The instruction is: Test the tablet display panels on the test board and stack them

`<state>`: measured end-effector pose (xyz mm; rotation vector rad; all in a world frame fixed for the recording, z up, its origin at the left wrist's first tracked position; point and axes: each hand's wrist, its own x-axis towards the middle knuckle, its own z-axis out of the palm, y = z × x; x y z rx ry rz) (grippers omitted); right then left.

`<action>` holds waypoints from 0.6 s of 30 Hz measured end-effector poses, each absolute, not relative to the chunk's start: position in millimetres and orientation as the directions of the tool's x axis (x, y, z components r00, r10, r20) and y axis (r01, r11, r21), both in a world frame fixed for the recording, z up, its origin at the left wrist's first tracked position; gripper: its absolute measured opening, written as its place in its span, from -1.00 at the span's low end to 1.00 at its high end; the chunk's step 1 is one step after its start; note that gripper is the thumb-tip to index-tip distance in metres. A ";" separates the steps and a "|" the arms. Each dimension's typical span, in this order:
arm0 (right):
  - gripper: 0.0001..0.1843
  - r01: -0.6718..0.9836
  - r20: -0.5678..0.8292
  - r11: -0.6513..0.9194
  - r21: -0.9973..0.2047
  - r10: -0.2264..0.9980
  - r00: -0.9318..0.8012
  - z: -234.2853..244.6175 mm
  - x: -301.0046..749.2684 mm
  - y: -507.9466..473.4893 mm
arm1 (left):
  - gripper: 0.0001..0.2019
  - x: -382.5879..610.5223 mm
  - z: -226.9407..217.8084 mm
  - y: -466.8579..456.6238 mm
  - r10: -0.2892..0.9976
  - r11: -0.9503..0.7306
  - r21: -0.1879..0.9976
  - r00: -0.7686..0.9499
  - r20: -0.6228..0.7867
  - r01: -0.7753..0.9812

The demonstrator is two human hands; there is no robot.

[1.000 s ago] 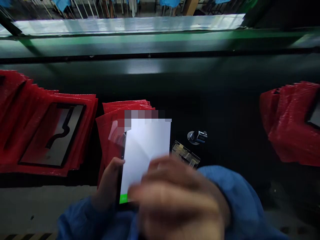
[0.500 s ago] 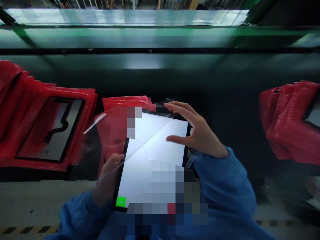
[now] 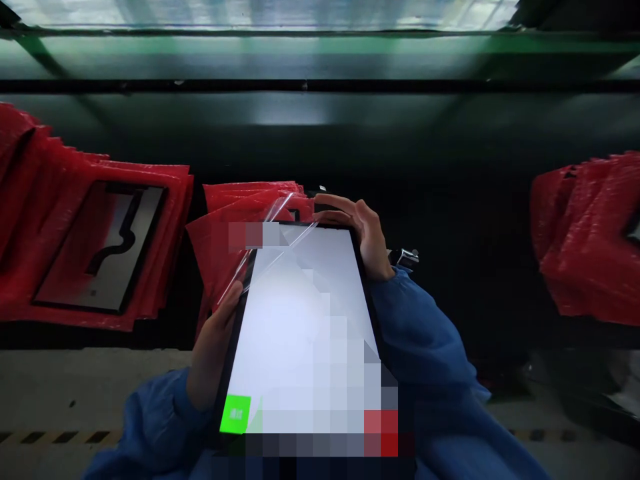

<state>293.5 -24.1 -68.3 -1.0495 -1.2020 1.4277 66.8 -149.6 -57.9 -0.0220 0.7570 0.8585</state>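
We see a tablet [image 3: 300, 313] with a lit white screen, held above the near edge of a dark counter [image 3: 450, 167]. The left hand [image 3: 213, 357] clasps its left edge, thumb on the bezel. The right hand [image 3: 363, 233] wraps the far right corner. Both hands are closed on it and set apart. A clear film [image 3: 265, 233] curls up off the far left corner. Stacks of red bags [image 3: 60, 220] lie to the left, behind and right. The tablet looks stiff, slick and breakable, best gripped by its edges. The film seems flimsy, best pinched at its loose corner.
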 end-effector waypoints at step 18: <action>-0.14 -0.131 -0.119 -0.136 -0.982 0.984 -0.130 -68.9 290.2 -25.1 | -0.67 77.8 -47.2 -137.4 0.587 0.660 0.219 0.311 -0.748 -0.719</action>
